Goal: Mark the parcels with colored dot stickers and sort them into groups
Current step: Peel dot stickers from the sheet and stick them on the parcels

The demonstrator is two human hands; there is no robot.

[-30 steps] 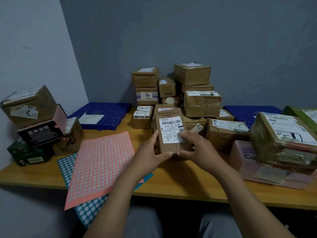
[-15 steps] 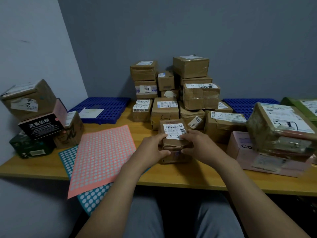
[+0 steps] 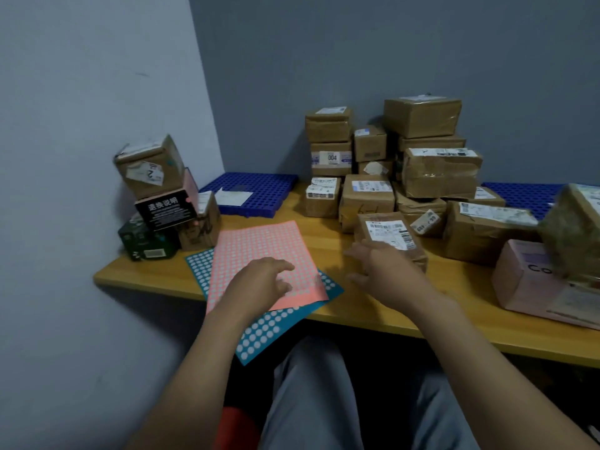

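Observation:
A small brown parcel (image 3: 388, 233) with a white barcode label lies flat on the wooden table (image 3: 357, 306). My right hand (image 3: 383, 271) hovers over its near left corner with fingers spread, and holds nothing. A pink sheet of dot stickers (image 3: 259, 251) lies left of the parcel, on top of a teal dot sheet (image 3: 276, 329). My left hand (image 3: 263, 280) rests on the pink sheet's lower part, fingers loosely curled and apart, empty.
A stack of brown parcels (image 3: 406, 164) fills the back middle. More parcels and a pink box (image 3: 532, 280) stand at the right. A leaning pile of boxes (image 3: 159, 196) sits against the left wall. Blue grid pallets (image 3: 256, 190) lie at the back.
Both hands let go of the labelled parcel, which now lies on the table. My left hand moved left onto the pink sticker sheet. The camera turned left.

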